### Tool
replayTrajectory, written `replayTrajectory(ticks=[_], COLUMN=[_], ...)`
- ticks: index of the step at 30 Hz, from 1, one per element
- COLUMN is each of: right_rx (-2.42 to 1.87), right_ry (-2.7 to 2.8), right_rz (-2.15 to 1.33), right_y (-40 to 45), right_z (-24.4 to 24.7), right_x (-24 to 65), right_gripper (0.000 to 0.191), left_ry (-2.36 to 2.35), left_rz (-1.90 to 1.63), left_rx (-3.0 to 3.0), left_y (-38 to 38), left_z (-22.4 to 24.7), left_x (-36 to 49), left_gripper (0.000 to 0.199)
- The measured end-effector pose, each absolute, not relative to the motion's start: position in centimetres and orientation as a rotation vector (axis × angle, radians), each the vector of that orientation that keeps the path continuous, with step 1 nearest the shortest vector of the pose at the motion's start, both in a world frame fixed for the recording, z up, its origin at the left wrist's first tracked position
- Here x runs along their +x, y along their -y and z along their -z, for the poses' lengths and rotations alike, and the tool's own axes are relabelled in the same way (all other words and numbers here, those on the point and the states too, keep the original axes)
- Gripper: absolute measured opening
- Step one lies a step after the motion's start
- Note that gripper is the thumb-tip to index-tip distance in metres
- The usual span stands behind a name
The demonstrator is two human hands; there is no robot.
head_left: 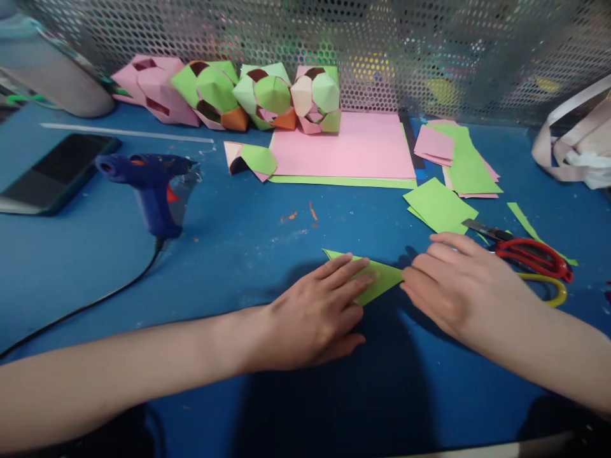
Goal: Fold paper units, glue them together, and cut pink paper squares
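Observation:
A green paper (379,283), folded into a triangle, lies flat on the blue table. My left hand (322,312) rests across it with fingers outstretched, pressing it down and hiding its left part. At the paper's right tip, the curled fingers of my right hand (453,280) pinch the corner; the exact grip is partly hidden. Just beyond my right hand lie green paper squares (442,205). Scissors with red and yellow handles (534,254) sit close to my right wrist, partly covered by it.
A blue glue gun (155,191) with a black cord stands left, near a phone (60,172) and a glue stick (128,133). Folded paper shapes (214,92) line the perforated metal panel (372,57). Pink sheets (344,149) and a strip stack (470,159) lie behind.

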State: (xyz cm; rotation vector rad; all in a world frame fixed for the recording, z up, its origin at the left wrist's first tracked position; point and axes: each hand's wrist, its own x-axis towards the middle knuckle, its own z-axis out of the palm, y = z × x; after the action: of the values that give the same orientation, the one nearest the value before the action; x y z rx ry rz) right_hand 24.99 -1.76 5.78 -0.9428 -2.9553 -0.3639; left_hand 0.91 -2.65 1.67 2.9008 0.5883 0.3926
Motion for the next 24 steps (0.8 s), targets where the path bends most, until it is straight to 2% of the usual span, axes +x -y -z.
replayTrajectory(ticks=[2,8,15,24], right_rx=[-0.898,-0.838,-0.901,-0.923], right_ry=[2.857,2.808,2.947,3.023], right_rz=[0.325,0.296,0.474,0.718], right_y=[2.2,3.6,4.4,4.4], right_z=[-5.1,-1.5,-1.2,-2.1], right_x=[23.9,22.5,22.8,23.6], right_gripper=[0.018,0.042,0.045,0.037], left_ry=[-0.584,-0.558,-0.617,-1.124], left_rz=[-0.371,-0.343,-0.250,-0.129], left_rx=[2.867,2.822,2.881,3.040], left_y=[2.5,2.4,2.8,3.9], left_z=[-1.5,-0.8,-1.3,-1.1], left_x=[1.0,1.2,1.3,1.1], left_gripper=[0.028,0.032,0.035,0.078])
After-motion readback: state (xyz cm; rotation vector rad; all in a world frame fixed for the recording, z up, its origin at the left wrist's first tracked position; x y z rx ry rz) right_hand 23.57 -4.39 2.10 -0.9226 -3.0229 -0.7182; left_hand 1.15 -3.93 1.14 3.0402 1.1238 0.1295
